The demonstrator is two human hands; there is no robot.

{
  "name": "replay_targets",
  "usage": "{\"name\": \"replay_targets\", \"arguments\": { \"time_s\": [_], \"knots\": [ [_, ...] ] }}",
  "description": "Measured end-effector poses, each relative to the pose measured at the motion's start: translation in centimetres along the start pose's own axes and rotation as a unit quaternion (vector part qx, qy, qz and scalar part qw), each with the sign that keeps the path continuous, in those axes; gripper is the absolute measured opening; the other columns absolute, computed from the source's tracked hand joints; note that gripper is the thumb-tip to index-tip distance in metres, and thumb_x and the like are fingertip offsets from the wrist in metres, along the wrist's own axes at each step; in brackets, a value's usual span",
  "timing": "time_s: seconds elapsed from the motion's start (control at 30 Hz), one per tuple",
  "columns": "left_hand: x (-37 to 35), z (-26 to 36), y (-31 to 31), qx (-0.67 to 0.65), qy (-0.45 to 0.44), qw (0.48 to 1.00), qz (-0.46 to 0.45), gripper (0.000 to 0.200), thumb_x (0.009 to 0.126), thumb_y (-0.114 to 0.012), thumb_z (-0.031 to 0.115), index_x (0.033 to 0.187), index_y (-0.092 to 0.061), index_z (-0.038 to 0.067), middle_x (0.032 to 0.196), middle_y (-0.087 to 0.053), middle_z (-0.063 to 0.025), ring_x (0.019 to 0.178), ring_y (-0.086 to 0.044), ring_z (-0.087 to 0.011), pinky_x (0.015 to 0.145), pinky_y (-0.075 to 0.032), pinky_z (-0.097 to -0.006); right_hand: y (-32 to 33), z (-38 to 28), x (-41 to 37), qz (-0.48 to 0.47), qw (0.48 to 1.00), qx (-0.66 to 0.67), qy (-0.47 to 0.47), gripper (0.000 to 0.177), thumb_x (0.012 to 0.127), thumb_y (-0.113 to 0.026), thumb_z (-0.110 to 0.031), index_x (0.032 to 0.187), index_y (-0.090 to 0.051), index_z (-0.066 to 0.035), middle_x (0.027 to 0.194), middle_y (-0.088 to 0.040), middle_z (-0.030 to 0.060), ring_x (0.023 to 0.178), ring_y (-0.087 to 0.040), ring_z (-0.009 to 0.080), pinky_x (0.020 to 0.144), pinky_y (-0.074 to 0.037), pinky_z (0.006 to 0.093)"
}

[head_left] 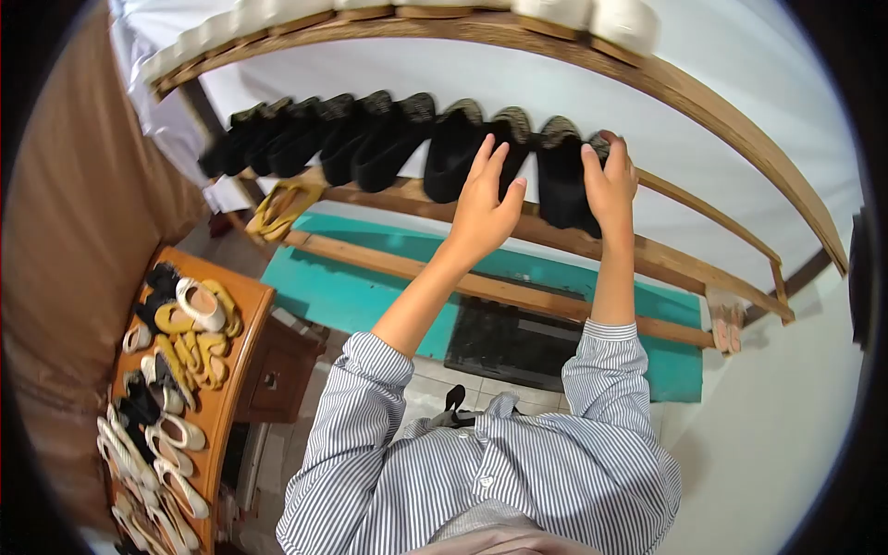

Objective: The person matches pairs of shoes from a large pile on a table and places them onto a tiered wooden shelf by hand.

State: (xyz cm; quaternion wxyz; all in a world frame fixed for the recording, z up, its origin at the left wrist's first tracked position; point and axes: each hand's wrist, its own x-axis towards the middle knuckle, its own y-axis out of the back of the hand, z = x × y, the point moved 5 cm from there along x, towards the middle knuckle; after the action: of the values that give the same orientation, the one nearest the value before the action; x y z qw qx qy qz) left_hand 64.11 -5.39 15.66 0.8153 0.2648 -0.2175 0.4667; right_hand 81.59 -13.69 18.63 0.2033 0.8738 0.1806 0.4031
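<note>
A row of black flat shoes (393, 143) with speckled gold-toned toes leans along the middle rail of a wooden rack (684, 270). My left hand (488, 205) reaches up to the shoes right of the row's middle, its fingers stretched and apart against a black shoe there. At the right end of the row, my right hand (612, 190) has its thumb and fingers around the last black shoe (599, 142). Most of that shoe is hidden behind the hand. Just left of it, another black shoe (562, 180) hangs lower than its neighbours.
White shoes (622, 26) line the top rail. Yellow sandals (282, 211) sit at the rack's left end, and a pale pair (727, 324) at its right. A teal board (370, 319) lies below. Many shoes cover a wooden table (242, 356) on the left.
</note>
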Motion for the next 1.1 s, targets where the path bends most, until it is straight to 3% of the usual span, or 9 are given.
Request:
{"name": "replay_targets", "arguments": {
  "time_s": [0.1,0.23,0.5,0.77,0.83,0.93,1.03,1.07,1.1],
  "knots": [
    [-1.6,0.6,7.4,0.068,-0.051,0.994,0.072,0.047,0.082,-0.053,0.015,0.124,-0.043,-0.003,0.138,-0.029,-0.0199,0.126,-0.032,-0.0331,0.102,-0.027,-0.0389,-4.1,-10.4,-3.4,-0.024,0.990,0.020,0.141,0.038,0.080,-0.054,-0.030,0.113,-0.049,-0.011,0.131,-0.038,0.0199,0.124,-0.031,0.0354,0.096,-0.018,0.0623],
    [-6.5,-0.7,21.0,0.139,0.000,0.973,0.182,0.046,0.080,-0.052,0.012,0.123,-0.043,-0.002,0.137,-0.031,-0.0198,0.125,-0.032,-0.0333,0.102,-0.027,-0.0378,-13.3,-22.6,-10.0,-0.159,0.951,0.146,0.220,0.038,0.080,-0.054,-0.029,0.113,-0.050,-0.010,0.133,-0.035,0.0201,0.127,-0.028,0.0334,0.100,-0.015,0.0596],
    [-24.0,-0.2,47.8,0.384,0.100,0.843,0.364,0.044,0.080,-0.054,0.014,0.119,-0.045,-0.003,0.133,-0.035,-0.0224,0.123,-0.035,-0.0344,0.101,-0.027,-0.0372,-26.2,-45.1,-29.9,-0.410,0.813,0.247,0.330,0.039,0.081,-0.052,-0.030,0.114,-0.048,-0.011,0.135,-0.034,0.0193,0.127,-0.026,0.0351,0.102,-0.011,0.0580],
    [-42.4,-0.8,62.0,0.462,0.303,0.727,0.408,0.048,0.075,-0.057,0.020,0.115,-0.048,-0.004,0.129,-0.036,-0.0274,0.120,-0.037,-0.0390,0.098,-0.032,-0.0393,-34.0,-55.6,-49.5,-0.573,0.657,0.295,0.392,0.040,0.080,-0.053,-0.033,0.112,-0.049,-0.010,0.129,-0.040,0.0186,0.124,-0.030,0.0336,0.100,-0.013,0.0572],
    [-45.9,-1.8,64.0,0.452,0.351,0.707,0.415,0.048,0.073,-0.057,0.021,0.114,-0.049,-0.004,0.127,-0.039,-0.0266,0.117,-0.040,-0.0378,0.097,-0.033,-0.0380,-35.4,-55.9,-53.3,-0.685,0.567,0.299,0.345,0.043,0.079,-0.053,-0.033,0.113,-0.049,-0.008,0.124,-0.044,0.0172,0.121,-0.034,0.0329,0.101,-0.017,0.0528],
    [-48.3,-3.6,66.2,0.434,0.365,0.714,0.410,0.042,0.074,-0.052,0.019,0.108,-0.052,-0.006,0.122,-0.044,-0.0254,0.113,-0.043,-0.0382,0.096,-0.034,-0.0386,-39.2,-54.8,-58.1,-0.696,0.578,0.224,0.362,0.047,0.076,-0.054,-0.034,0.113,-0.048,-0.006,0.117,-0.047,0.0168,0.114,-0.040,0.0335,0.097,-0.028,0.0410],
    [-47.8,-7.2,67.2,0.407,0.357,0.750,0.380,0.035,0.073,-0.052,0.016,0.102,-0.056,-0.003,0.106,-0.055,-0.0201,0.101,-0.050,-0.0355,0.089,-0.039,-0.0385,-43.9,-54.9,-58.1,-0.660,0.631,0.246,0.327,0.042,0.074,-0.055,-0.022,0.111,-0.047,-0.001,0.116,-0.046,0.0198,0.112,-0.040,0.0364,0.095,-0.031,0.0421],
    [-47.0,-8.2,66.8,0.471,0.313,0.745,0.355,0.031,0.072,-0.053,0.014,0.099,-0.057,-0.002,0.099,-0.057,-0.0199,0.096,-0.051,-0.0340,0.085,-0.041,-0.0378,-45.6,-55.1,-57.5,-0.658,0.636,0.243,0.320,0.042,0.074,-0.055,-0.022,0.111,-0.047,-0.001,0.116,-0.046,0.0198,0.112,-0.040,0.0364,0.095,-0.031,0.0421],
    [-45.7,-9.0,66.4,0.326,0.374,0.791,0.359,0.030,0.072,-0.053,0.012,0.099,-0.058,-0.001,0.097,-0.057,-0.0206,0.098,-0.051,-0.0339,0.084,-0.042,-0.0377,-47.5,-55.3,-56.0,-0.617,0.687,0.257,0.286,0.042,0.074,-0.053,-0.016,0.110,-0.046,0.002,0.115,-0.046,0.0216,0.111,-0.040,0.0377,0.094,-0.031,0.0427]
  ]
}}
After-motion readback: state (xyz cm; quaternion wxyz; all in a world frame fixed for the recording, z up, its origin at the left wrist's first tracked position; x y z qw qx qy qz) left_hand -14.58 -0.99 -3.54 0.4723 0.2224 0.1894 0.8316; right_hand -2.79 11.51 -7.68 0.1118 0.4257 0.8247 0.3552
